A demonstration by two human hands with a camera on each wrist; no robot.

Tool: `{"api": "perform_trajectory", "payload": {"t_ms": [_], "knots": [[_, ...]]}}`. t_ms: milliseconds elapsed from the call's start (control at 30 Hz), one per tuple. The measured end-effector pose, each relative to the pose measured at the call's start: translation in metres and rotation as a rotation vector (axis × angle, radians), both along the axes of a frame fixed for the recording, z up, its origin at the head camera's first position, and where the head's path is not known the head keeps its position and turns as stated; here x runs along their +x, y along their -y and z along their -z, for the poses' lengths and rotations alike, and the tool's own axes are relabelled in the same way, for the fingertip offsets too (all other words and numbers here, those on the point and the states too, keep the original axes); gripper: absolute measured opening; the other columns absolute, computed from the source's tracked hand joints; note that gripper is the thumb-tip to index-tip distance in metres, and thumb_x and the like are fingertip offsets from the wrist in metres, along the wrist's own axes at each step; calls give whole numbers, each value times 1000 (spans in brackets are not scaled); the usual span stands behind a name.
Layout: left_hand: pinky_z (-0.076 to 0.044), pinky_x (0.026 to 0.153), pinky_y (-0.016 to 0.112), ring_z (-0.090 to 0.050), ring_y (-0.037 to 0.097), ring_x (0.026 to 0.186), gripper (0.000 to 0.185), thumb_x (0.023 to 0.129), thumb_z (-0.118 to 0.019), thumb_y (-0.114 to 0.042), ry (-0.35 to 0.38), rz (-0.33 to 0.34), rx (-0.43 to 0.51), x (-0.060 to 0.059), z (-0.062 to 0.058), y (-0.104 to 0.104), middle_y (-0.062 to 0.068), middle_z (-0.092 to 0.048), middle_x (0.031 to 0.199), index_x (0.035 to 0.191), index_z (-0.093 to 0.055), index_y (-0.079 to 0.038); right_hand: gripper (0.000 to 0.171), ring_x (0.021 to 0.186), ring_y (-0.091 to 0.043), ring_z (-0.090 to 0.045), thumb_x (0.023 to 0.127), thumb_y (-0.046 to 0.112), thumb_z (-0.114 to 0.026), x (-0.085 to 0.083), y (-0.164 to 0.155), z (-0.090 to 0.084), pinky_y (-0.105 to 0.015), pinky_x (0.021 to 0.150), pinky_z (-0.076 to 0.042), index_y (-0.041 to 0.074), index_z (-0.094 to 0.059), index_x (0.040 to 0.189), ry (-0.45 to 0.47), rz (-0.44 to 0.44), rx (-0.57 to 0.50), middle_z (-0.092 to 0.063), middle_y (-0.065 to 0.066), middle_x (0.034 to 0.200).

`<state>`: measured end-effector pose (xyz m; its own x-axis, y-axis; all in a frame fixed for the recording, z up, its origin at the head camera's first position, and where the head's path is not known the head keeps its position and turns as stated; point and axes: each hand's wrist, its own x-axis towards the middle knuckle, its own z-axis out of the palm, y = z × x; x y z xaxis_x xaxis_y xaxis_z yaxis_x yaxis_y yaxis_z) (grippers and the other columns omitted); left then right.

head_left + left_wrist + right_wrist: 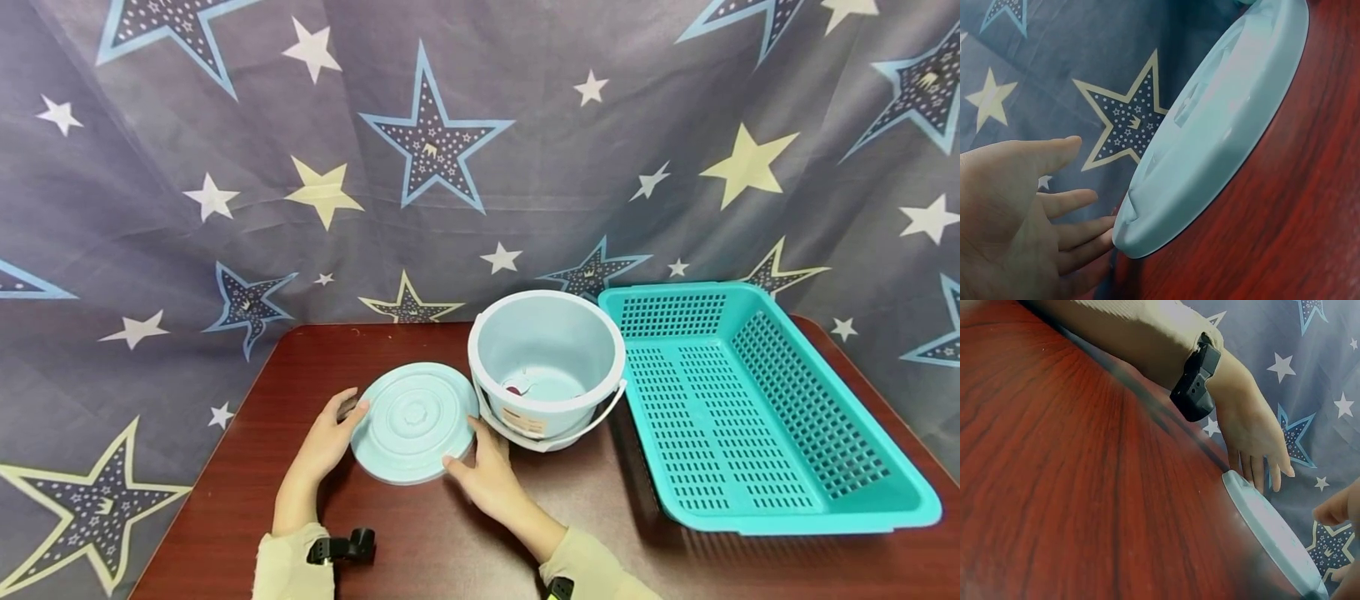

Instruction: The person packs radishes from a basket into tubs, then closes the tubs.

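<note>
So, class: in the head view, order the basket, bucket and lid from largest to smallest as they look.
1. basket
2. bucket
3. lid, though it looks close to the bucket in width, so that pair is unsure.

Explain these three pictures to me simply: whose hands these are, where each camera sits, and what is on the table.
No machine here: a person works with bare hands, wearing one camera on the head and one on each wrist. The wide picture is the head view. On the brown table lies a pale blue lid; the left hand touches its left edge and the right hand its right edge, fingers fairly straight. Beside it stand an open bucket and a teal basket. The two close-ups show the lid's rim from each wrist.
</note>
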<state>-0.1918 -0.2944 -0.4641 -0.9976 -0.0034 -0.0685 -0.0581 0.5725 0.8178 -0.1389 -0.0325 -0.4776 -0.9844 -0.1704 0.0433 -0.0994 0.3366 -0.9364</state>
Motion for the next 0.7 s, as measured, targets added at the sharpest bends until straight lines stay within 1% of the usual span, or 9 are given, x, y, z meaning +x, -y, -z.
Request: {"api": "perform_trajectory", "payload": {"t_ms": [100, 200, 333, 567, 633, 700], "knots": [[-29, 111, 54, -36, 43, 137, 64, 105, -47, -38, -1, 6, 14, 0, -1, 0, 31, -38, 148, 151, -29, 4, 70, 143, -47, -16, 88, 18, -69, -1, 0, 1, -59, 112, -22, -7, -37, 146, 13, -13, 4, -24, -31, 153], [-30, 111, 53, -37, 43, 137, 62, 105, -49, -36, -4, 5, 25, 0, -1, 1, 31, -40, 147, 150, -32, 3, 72, 142, -48, -18, 87, 18, -70, -1, 0, 1, -59, 111, -24, -7, -37, 146, 19, -18, -8, -26, -31, 152], [-30, 111, 53, -38, 43, 137, 58, 104, -51, -32, -6, -1, 37, 1, -1, 4, 31, -41, 146, 148, -36, 3, 74, 141, -48, -20, 85, 18, -71, 0, 2, 2, -59, 111, -24, -7, -37, 146, 20, -8, -43, -30, -31, 150], [-35, 108, 51, -42, 41, 134, 54, 104, -54, -28, -27, -11, 51, 2, -2, 4, 30, -45, 143, 146, -41, 4, 77, 140, -47, -22, 80, 16, -75, 1, 4, 4, -59, 112, -22, -7, -39, 144, 7, 15, -85, -32, -31, 149], [-36, 107, 49, -43, 40, 133, 52, 103, -55, -25, -34, -16, 50, 2, -2, 4, 30, -47, 142, 145, -43, 4, 78, 140, -47, -22, 79, 16, -76, 2, 4, 4, -59, 112, -22, -7, -39, 144, 5, 13, -101, -31, -31, 149], [-38, 106, 45, -45, 39, 132, 51, 103, -56, -24, -43, -21, 49, 3, -3, 5, 29, -48, 142, 143, -44, 5, 78, 141, -45, -22, 79, 16, -76, 3, 4, 4, -58, 113, -21, -7, -38, 144, 7, 13, -116, -31, -31, 149]]}}
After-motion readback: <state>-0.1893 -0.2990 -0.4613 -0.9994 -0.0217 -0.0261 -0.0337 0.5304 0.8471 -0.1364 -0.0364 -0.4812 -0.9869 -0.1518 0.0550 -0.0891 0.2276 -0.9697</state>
